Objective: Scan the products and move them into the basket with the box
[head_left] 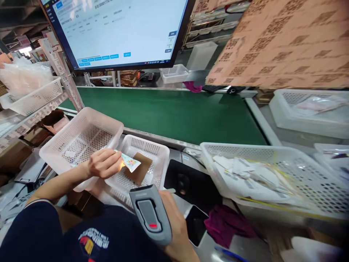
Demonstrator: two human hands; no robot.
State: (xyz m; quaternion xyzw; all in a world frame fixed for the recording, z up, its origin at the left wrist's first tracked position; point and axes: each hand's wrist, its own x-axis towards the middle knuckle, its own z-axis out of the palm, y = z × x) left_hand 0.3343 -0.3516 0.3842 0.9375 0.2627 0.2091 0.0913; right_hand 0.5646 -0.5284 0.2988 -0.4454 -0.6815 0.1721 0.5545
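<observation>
My left hand (105, 163) is closed on a small flat packet with a floral print (132, 162). It holds the packet over a small white perforated basket (163, 154), where a brown cardboard piece (144, 168) lies. In my right hand (174, 214) is a grey barcode scanner (151, 214), its head tilted toward the basket and a red mark showing on its body. Most of my right fingers are hidden behind the scanner. Left of the small basket, partly under my left forearm, stands a larger white basket (81, 118).
Behind the baskets runs a green conveyor belt (174, 112), below a monitor (117, 32). At right, a white basket (245, 147) holds packets. A purple cloth (229, 223) and a dark phone-like device (195, 225) lie near my right hand. Cardboard with printed codes (283, 43) hangs upper right.
</observation>
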